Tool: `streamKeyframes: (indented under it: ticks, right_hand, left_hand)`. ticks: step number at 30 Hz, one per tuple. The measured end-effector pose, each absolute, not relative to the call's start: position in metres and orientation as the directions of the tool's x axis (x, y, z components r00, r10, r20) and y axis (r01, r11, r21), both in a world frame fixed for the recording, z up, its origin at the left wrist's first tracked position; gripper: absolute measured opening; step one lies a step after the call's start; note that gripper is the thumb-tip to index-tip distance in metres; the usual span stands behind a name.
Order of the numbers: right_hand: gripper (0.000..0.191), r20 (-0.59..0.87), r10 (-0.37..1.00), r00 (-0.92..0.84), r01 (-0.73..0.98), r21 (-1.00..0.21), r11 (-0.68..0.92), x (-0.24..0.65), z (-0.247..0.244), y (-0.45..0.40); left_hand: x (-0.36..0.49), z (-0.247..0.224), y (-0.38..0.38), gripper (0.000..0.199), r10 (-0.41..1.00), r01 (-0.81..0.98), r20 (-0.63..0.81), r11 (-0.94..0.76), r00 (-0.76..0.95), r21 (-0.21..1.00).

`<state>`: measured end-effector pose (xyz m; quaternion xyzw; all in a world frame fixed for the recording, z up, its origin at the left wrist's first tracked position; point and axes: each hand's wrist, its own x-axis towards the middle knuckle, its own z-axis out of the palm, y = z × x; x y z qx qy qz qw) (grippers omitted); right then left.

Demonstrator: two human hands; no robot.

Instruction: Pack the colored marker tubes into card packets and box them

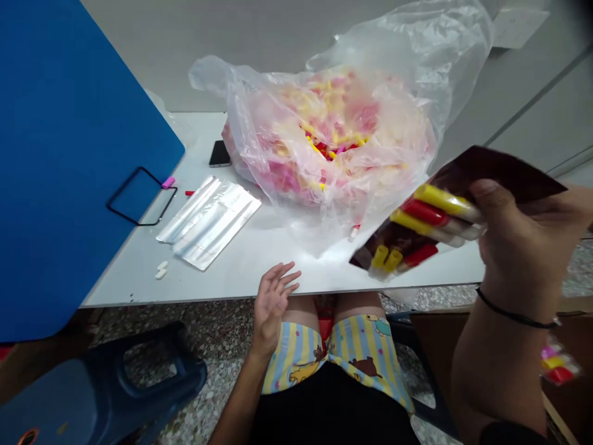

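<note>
My right hand (514, 228) is raised at the right, its thumb pressing on a dark brown packet (500, 170) with yellow and red tubes showing on its front. My left hand (273, 303) hovers by the table's front edge, fingers spread and nothing in them. Behind, a large clear plastic bag (296, 142) full of yellow, red and pink pieces stands on the white table (241, 272). Flat silver pouches (210, 222) lie left of the bag.
A blue panel (83, 154) covers the left side, a black frame (141, 196) beside it. A phone (219, 154) lies by the bag, white pieces (161, 270) near the front edge. Below are a blue stool (92, 383) and, lower right, a cardboard box (445, 340) by a small packet (558, 361).
</note>
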<state>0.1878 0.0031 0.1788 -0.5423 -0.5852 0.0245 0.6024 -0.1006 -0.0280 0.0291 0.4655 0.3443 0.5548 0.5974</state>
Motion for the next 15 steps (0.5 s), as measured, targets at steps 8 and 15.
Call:
streamKeyframes:
  ticks: [8,15]
  right_hand:
    - [0.015,0.459,0.856,-0.238,0.744,-0.481,0.464,0.119,0.193,0.018]
    - [0.022,0.272,0.899,-0.342,0.83,-0.361,0.425,0.041,0.152,0.051]
  left_hand:
    - [-0.023,0.035,-0.048,0.092,0.959,-0.155,0.143,-0.107,0.245,0.982]
    - [0.006,0.014,-0.031,0.052,0.972,-0.658,-0.149,0.235,0.184,0.716]
